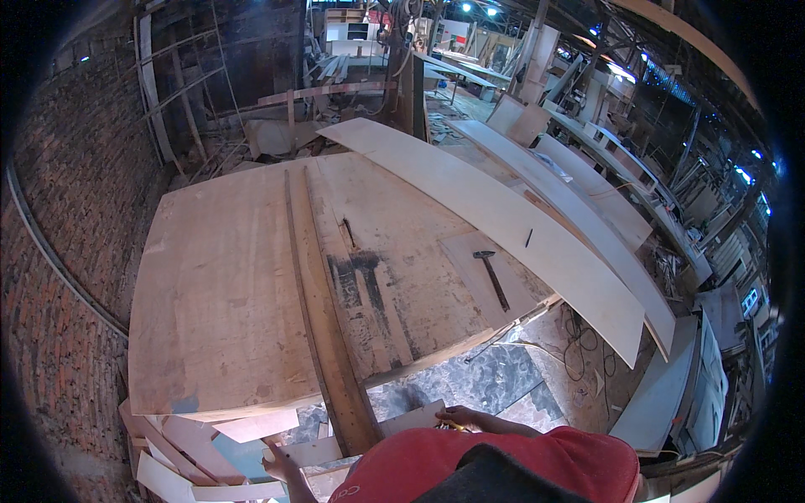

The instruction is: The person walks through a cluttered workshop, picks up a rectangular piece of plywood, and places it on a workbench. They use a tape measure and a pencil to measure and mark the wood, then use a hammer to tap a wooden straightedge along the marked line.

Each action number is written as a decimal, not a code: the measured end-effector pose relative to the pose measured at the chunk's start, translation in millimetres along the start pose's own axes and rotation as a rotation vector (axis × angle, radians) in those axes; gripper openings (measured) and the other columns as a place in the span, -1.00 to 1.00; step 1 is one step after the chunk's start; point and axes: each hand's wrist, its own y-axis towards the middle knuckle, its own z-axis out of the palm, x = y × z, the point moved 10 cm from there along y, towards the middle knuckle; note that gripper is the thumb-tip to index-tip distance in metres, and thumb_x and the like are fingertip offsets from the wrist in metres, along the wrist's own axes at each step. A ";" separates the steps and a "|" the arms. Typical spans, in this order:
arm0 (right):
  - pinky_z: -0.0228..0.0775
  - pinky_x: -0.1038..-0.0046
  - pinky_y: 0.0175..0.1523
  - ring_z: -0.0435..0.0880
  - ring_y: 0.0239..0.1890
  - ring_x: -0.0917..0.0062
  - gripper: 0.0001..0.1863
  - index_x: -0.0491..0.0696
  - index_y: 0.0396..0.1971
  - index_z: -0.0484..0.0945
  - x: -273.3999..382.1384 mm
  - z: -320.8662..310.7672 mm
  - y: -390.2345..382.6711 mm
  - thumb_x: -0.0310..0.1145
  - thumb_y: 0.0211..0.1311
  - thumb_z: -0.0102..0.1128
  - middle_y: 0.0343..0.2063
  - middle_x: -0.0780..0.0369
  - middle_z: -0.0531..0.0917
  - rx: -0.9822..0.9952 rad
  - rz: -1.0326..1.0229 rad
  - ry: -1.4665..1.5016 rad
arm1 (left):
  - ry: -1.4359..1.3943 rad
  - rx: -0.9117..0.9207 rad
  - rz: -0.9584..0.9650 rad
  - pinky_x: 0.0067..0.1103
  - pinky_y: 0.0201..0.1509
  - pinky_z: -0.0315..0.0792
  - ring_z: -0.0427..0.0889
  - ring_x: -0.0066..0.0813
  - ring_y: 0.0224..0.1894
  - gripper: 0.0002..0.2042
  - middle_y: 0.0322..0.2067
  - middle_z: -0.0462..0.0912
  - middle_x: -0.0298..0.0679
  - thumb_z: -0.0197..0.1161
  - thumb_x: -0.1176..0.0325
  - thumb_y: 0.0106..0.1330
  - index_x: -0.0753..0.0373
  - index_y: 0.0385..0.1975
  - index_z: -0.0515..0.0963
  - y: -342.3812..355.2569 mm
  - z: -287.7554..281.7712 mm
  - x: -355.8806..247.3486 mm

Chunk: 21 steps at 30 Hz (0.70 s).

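A narrow pale board point(411, 420) lies crosswise close to my body, below the table's front edge. Its left end is at my left hand point(283, 463), whose fingers are curled against it. At the other end is my right hand point(463, 417), closed on the board, with a small yellow item point(451, 425) showing by the fingers, too small to name. Between the hands, a long brown wooden beam point(323, 310) runs over the large plywood table point(218, 277) toward me and meets the board. My red-clad torso hides part of the board and beam.
On the table's right side a hammer point(492, 281) rests on a thin panel point(470, 260). A long pale board point(503, 226) overhangs the right edge, bearing a dark pen-like item point(529, 237). A brick wall point(71, 210) stands at left; cables point(579, 331) lie on the floor.
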 end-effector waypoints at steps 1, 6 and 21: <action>0.51 0.47 -0.26 0.63 -0.36 0.59 -0.56 -0.08 -0.08 0.63 -4.1 -3.6 0.7 0.00 0.31 0.25 -0.31 0.30 0.68 -0.010 0.004 0.000 | -0.040 0.027 -0.001 -0.26 -0.34 0.57 0.69 -0.03 -0.39 -0.28 -0.38 0.67 0.13 0.30 -0.20 0.21 0.59 -0.22 0.54 -3.4 5.1 -3.4; 0.51 0.46 -0.22 0.63 -0.33 0.57 -0.54 -0.08 -0.05 0.62 -0.6 2.5 7.3 0.01 0.31 0.25 -0.27 0.28 0.69 0.007 -0.024 -0.013 | -0.092 0.097 0.069 -0.25 -0.36 0.56 0.68 -0.02 -0.40 -0.26 -0.39 0.67 0.14 0.28 -0.22 0.21 0.59 -0.21 0.54 33.7 22.0 55.9; 0.54 0.47 -0.24 0.64 -0.32 0.58 -0.56 -0.08 -0.03 0.61 0.2 5.9 9.0 -0.01 0.33 0.23 -0.25 0.28 0.69 0.037 -0.031 0.045 | -0.115 0.091 0.322 -0.24 -0.39 0.55 0.68 -0.03 -0.42 -0.24 -0.41 0.66 0.14 0.27 -0.27 0.19 0.58 -0.26 0.54 57.3 43.7 105.2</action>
